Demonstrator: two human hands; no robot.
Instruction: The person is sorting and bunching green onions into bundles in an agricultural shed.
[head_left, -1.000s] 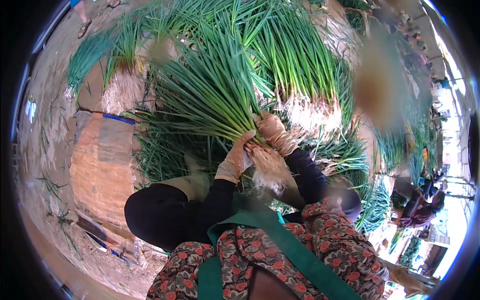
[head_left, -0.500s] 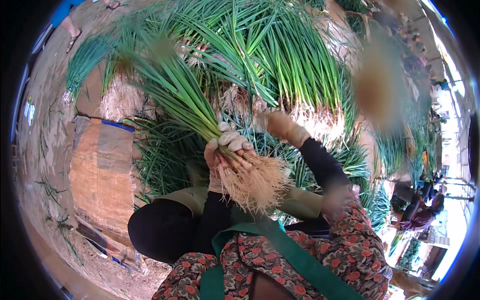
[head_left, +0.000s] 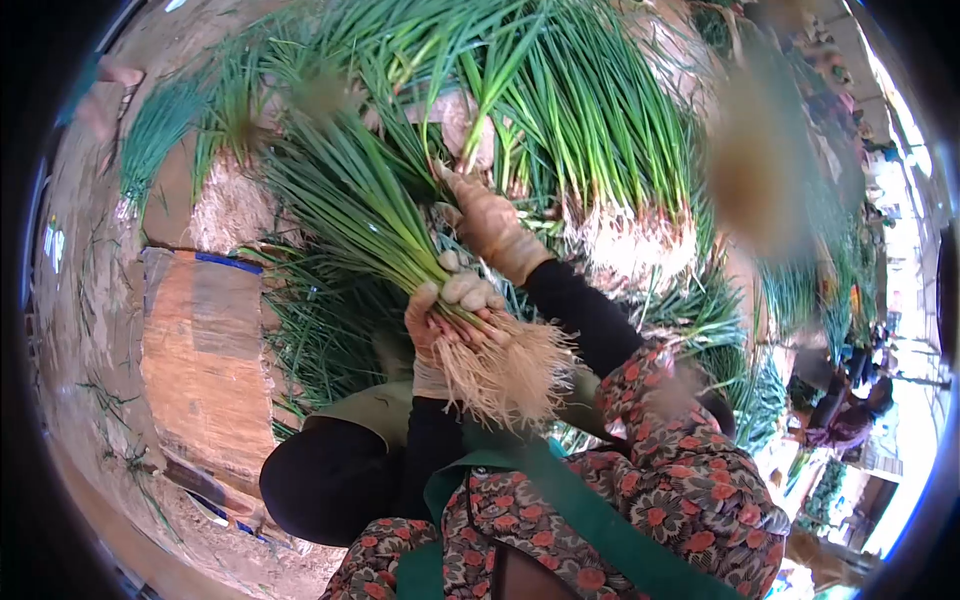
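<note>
A bunch of spring onions (head_left: 400, 235) lies across my gloved left hand (head_left: 455, 300), whose fingers wrap round the stems just above the bulbs. Pale, stringy roots (head_left: 510, 370) hang out of its lower side, and the green leaves point up and left. My gloved right hand (head_left: 495, 225) reaches into the spread pile, its fingertips closed at the base of a spring onion stalk (head_left: 432, 145); the fingers' undersides are hidden. Close to the right hand, more spring onions (head_left: 610, 140) lie with their white roots toward me.
Loose green leaves (head_left: 335, 320) cover the ground below the bunch. A worn brown board or sack (head_left: 205, 350) lies at left, near smaller onion bundles (head_left: 160, 140). Another person's blurred foot (head_left: 118, 75) is at upper left; a person (head_left: 850, 415) sits at far right.
My right hand has moved left and up into the pile, onto a stalk. My left hand keeps the bunch in nearly the same place. The other person's leg at upper left has shifted.
</note>
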